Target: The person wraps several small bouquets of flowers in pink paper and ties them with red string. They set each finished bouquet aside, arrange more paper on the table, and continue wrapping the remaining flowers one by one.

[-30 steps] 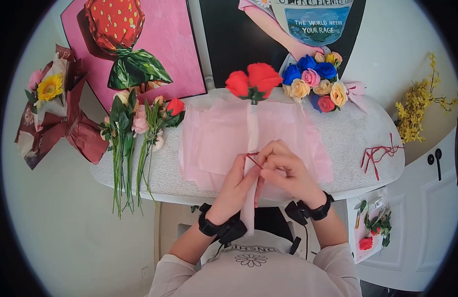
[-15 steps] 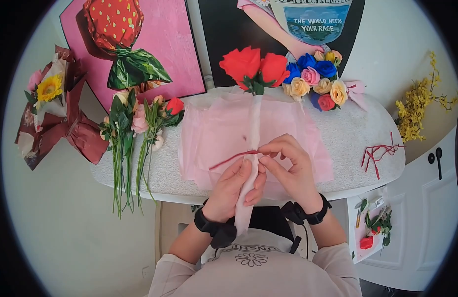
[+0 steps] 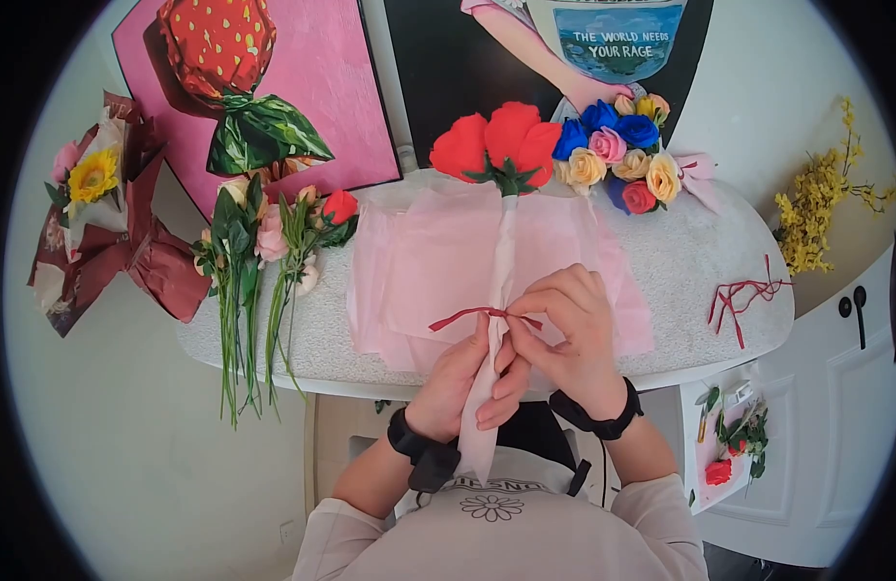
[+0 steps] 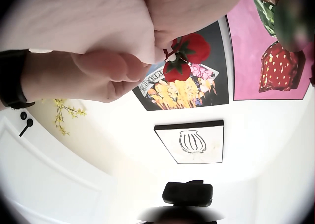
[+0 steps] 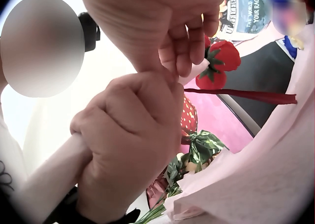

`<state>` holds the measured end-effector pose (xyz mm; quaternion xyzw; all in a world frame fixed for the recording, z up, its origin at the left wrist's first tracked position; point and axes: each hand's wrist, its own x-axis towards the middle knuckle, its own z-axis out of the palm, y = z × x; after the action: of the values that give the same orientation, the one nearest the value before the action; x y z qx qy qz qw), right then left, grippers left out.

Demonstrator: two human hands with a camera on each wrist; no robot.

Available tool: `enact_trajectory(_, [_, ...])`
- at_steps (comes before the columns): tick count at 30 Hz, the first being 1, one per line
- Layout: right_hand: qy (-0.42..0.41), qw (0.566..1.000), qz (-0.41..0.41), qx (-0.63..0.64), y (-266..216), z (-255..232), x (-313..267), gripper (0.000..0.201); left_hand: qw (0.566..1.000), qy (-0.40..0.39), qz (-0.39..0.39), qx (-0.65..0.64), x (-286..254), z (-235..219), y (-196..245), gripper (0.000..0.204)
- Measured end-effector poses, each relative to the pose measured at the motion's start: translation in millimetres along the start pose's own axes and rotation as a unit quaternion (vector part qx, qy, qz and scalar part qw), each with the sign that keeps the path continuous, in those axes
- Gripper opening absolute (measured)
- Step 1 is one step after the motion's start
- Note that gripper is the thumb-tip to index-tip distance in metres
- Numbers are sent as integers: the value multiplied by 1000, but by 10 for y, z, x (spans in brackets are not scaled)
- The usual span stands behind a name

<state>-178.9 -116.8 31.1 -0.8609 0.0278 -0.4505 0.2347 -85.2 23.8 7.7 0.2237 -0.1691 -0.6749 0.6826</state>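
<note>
Red roses (image 3: 496, 147) stand at the top of a stem bundle wrapped in pale pink paper (image 3: 479, 416). The left hand (image 3: 467, 387) grips the wrapped stems below a dark red ribbon (image 3: 458, 318); in the right wrist view its fingers (image 5: 133, 120) curl round the paper. The ribbon crosses the wrap, one end out to the left and a shorter one to the right. The right hand (image 3: 574, 334) pinches the ribbon with thumb and forefinger at the wrap's right side. In the left wrist view, the paper (image 4: 88, 22) covers much of the upper left.
Pink sheets (image 3: 438, 261) lie beneath the bundle on the white table (image 3: 748, 232). Loose flowers (image 3: 240, 261) lie at left, beside a brown-wrapped bouquet (image 3: 148, 257). A multicoloured bouquet (image 3: 622, 155) is at back right, with spare red ribbons (image 3: 743, 295) near the right edge.
The ribbon, first pulled short at the wrap, now stretches across it with ends on both sides. The rose heads have turned and shifted slightly, and the left hand has moved lower along the stems.
</note>
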Motion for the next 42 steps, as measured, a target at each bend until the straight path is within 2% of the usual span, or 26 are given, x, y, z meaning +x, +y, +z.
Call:
enact_trajectory(1, [-4, 1000, -8, -11, -4, -14, 15, 18, 1000, 15, -6, 11, -5, 17, 3, 48])
enact_trajectory(4, [-7, 999, -10, -37, 14, -38, 60, 18, 999, -36, -10, -4, 2, -17, -28, 49])
enact_trajectory(7, [-10, 999, -1, -49, -21, -74, 104, 18, 989, -116, -10, -94, -7, -103, -90, 46])
enact_trajectory(8, [-13, 999, 3, -50, -35, -80, 108, 18, 992, -100, 9, -81, -6, -115, -98, 42])
enact_trajectory(10, [-47, 996, 47, 55, -1, -101, 62, 16, 995, -71, 47, -55, 5, -106, -94, 36])
enact_trajectory(11, [-64, 990, 69, 107, 6, -108, 38, 16, 998, -23, 49, 14, 11, -72, -76, 32])
enact_trajectory(12, [-91, 967, 132, 197, -19, -115, 28, 14, 995, 25, 51, 82, 16, -14, -50, 29])
enact_trajectory(14, [-139, 883, 254, 369, -91, -132, 10, 11, 979, 94, 72, 167, 43, 29, -68, 24])
enact_trajectory(16, [-131, 903, 212, 350, -132, -86, -13, 9, 963, 134, 113, 202, 82, 25, -129, 20])
enact_trajectory(20, [-56, 938, 150, 309, -123, -120, 6, 11, 990, 82, 71, 85, 35, -38, -49, 19])
enact_trajectory(22, [-38, 972, 120, 196, -15, -135, 6, 13, 998, 22, 56, 24, 24, -68, -23, 22])
enact_trajectory(24, [-34, 989, 86, 118, 26, -124, 0, 14, 998, 31, 48, 30, 6, 0, 1, 27])
enact_trajectory(31, [-66, 998, 5, -7, -25, -103, 47, 17, 996, 16, 17, 91, 19, -24, -21, 36])
enact_trajectory(34, [-83, 996, -9, -11, 8, -107, 62, 19, 992, 34, -5, 124, 14, 19, 1, 28])
enact_trajectory(37, [-92, 995, -22, -13, 12, -122, 82, 21, 995, 28, -19, 93, -7, 41, 11, 19])
enact_trajectory(40, [-92, 995, -16, -19, -39, -155, 105, 23, 998, -59, -12, -16, -7, -95, -68, 15])
enact_trajectory(42, [-94, 996, -1, 0, -51, -163, 91, 23, 998, -15, 25, 54, -5, -16, -81, 15])
